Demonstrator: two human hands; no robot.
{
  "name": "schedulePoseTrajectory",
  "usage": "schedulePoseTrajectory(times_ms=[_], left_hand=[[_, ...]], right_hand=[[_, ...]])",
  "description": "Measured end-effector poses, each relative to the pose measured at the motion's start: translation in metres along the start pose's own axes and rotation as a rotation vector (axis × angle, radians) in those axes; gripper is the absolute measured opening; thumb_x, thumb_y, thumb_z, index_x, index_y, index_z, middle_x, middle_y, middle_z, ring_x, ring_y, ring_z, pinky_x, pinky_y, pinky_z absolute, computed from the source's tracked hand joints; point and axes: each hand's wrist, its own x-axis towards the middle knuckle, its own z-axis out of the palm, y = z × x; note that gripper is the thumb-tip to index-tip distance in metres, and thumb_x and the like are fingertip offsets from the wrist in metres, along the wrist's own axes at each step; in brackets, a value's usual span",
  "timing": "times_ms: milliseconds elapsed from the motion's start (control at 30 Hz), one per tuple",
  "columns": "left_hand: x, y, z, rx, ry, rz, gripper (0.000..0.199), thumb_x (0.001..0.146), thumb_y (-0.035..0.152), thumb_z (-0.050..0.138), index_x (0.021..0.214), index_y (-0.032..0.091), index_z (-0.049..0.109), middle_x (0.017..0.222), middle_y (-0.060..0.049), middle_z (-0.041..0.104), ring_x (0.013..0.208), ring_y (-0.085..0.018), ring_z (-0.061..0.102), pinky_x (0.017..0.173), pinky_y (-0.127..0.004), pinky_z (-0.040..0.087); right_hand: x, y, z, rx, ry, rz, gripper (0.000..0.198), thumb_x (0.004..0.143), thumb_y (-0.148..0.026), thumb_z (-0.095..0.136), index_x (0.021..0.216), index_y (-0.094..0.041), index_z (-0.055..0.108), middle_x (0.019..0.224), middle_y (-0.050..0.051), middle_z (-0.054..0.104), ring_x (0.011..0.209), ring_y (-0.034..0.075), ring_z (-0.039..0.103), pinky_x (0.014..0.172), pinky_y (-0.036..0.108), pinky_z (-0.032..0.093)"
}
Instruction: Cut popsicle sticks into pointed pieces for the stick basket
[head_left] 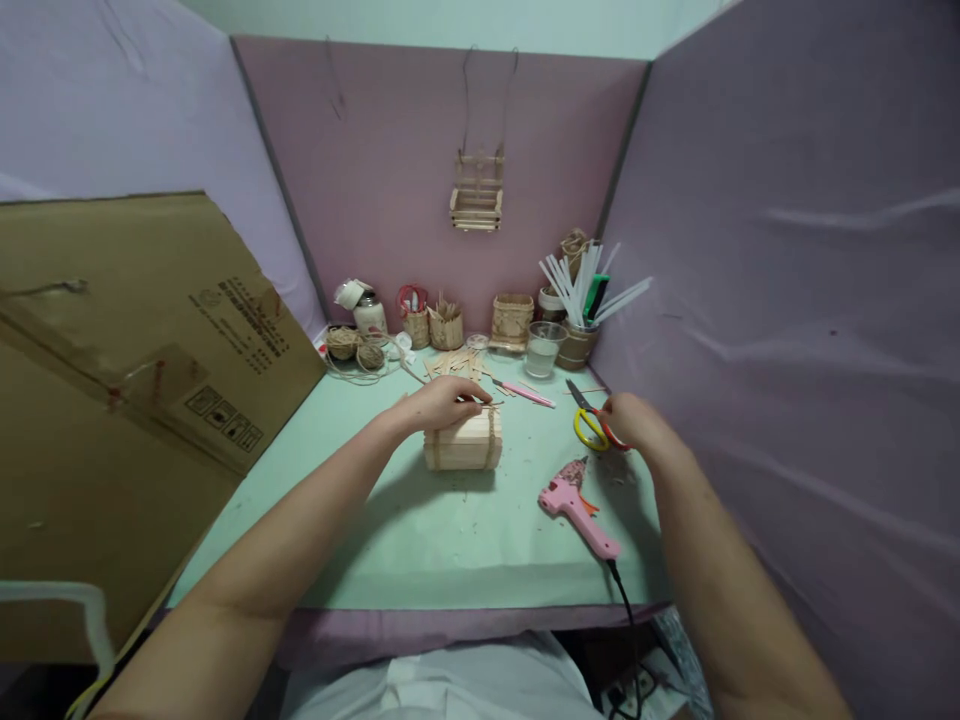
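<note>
My left hand [450, 402] reaches over the top of a small wooden-stick box [459, 450] with a rounded lid. Its fingers are closed at the box's far right top edge, pinching a strand of twine. Bands of twine [492, 437] wrap the box near both ends. My right hand [632, 420] is at the red handle of the scissors [592, 425], fingers closed on it. The scissors have one yellow and one red loop, and their blades point away to the left. A pink glue gun [577, 508] lies in front of the scissors.
Behind the box lie loose sticks [456, 366] and a pink craft knife [529, 395]. Twine balls [343, 343], stick holders [446, 330], a water glass [543, 350] and a pot of glue sticks [576, 345] line the back. A cardboard sheet [135, 400] leans at left.
</note>
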Motion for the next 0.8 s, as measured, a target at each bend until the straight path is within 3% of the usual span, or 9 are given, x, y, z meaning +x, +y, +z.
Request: schedulePoseTrajectory(times_ms=[167,433,633,800], left_hand=[[0.006,-0.004,0.003,0.015,0.003,0.017,0.028,0.079,0.03,0.056,0.1,0.022,0.073,0.103,-0.004,0.073,0.095,-0.022,0.064,0.083,-0.03,0.046],[0.009,-0.001,0.004,0.007,0.001,0.022,0.025,0.079,0.026,0.056,0.096,0.022,0.074,0.1,-0.003,0.074,0.094,-0.021,0.064,0.079,-0.028,0.046],[0.009,-0.005,0.007,-0.017,0.015,0.006,0.027,0.08,0.027,0.056,0.099,0.02,0.074,0.102,-0.004,0.073,0.095,-0.021,0.065,0.083,-0.028,0.045],[0.007,-0.003,0.008,-0.042,0.018,-0.033,0.028,0.08,0.029,0.057,0.099,0.019,0.074,0.104,-0.005,0.073,0.098,-0.022,0.064,0.086,-0.028,0.045]], right_hand=[[0.037,0.001,0.021,-0.101,-0.148,0.1,0.03,0.091,-0.031,0.058,0.118,-0.016,0.058,0.119,0.01,0.059,0.099,0.021,0.061,0.083,0.04,0.053],[0.041,0.016,0.03,-0.108,-0.202,0.159,0.03,0.091,-0.031,0.059,0.117,-0.016,0.058,0.118,0.009,0.06,0.098,0.021,0.062,0.081,0.039,0.053],[0.01,0.021,0.024,-0.072,-0.072,0.122,0.026,0.09,-0.033,0.059,0.11,-0.015,0.06,0.109,0.007,0.063,0.091,0.019,0.063,0.076,0.036,0.053],[-0.039,0.009,0.027,0.067,0.146,-0.153,0.031,0.084,-0.035,0.059,0.106,-0.013,0.057,0.088,0.005,0.064,0.076,0.017,0.059,0.067,0.028,0.046]])
